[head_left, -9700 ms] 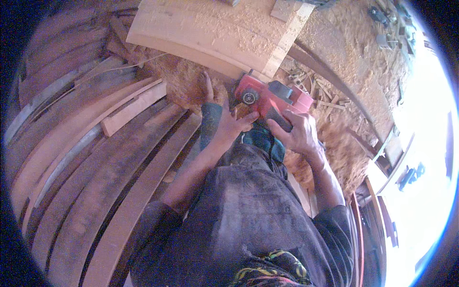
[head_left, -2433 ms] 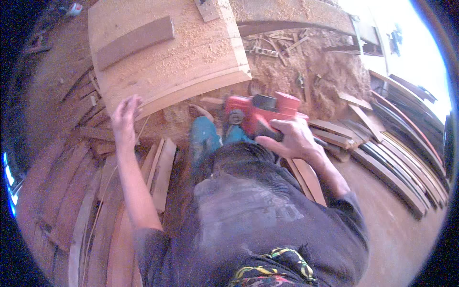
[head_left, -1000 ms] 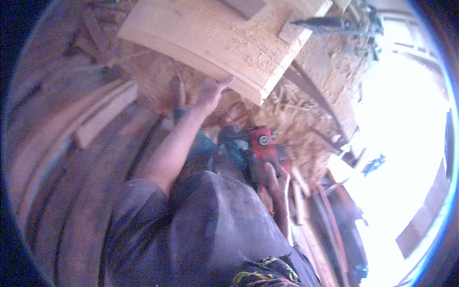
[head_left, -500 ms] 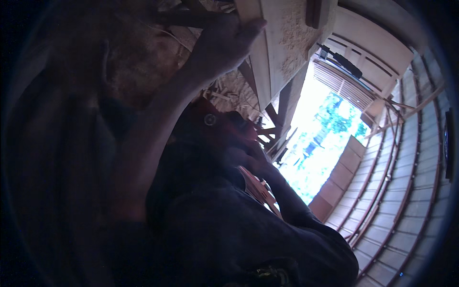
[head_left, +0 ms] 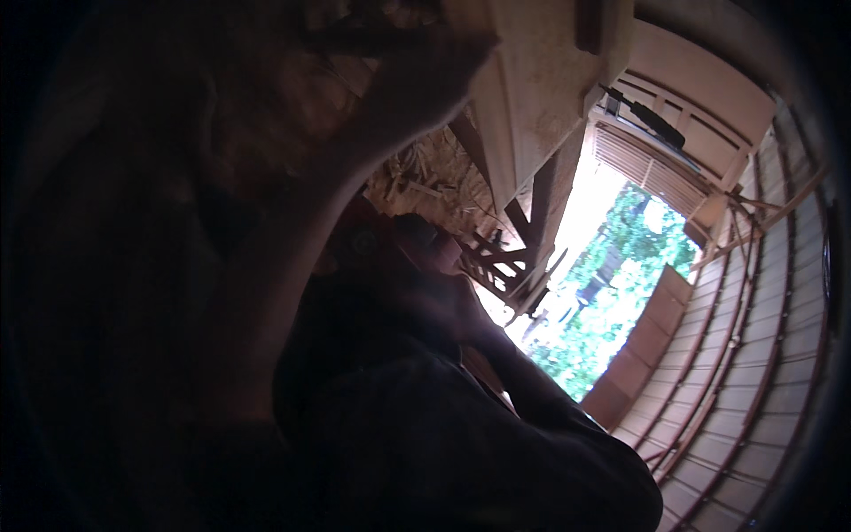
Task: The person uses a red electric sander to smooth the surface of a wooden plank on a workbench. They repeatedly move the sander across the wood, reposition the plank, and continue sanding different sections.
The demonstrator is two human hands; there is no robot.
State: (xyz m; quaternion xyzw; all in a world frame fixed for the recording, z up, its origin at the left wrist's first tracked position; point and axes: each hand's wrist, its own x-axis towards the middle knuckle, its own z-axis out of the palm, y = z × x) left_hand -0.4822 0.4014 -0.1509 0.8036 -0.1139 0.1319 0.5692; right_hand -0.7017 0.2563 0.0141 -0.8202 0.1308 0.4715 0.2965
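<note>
- Deep in shade, the red power tool (head_left: 399, 244) is held close to the torso (head_left: 408, 426), apart from the pale board (head_left: 545, 97).
- Just beyond, wood scraps (head_left: 424, 184) are seen strewn.
- Up at the board's edge, the left hand (head_left: 434, 78) is placed, perhaps for support; whether it is clamped there cannot be told.
- The right hand (head_left: 448, 301) is wrapped, as far as the gloom allows, around the tool, presumably so that its weight is borne one-handed.
- On the board, a dark block (head_left: 589, 25) is carried.
- Farther right, foliage (head_left: 612, 266) is glimpsed outside; no container can be made out.
</note>
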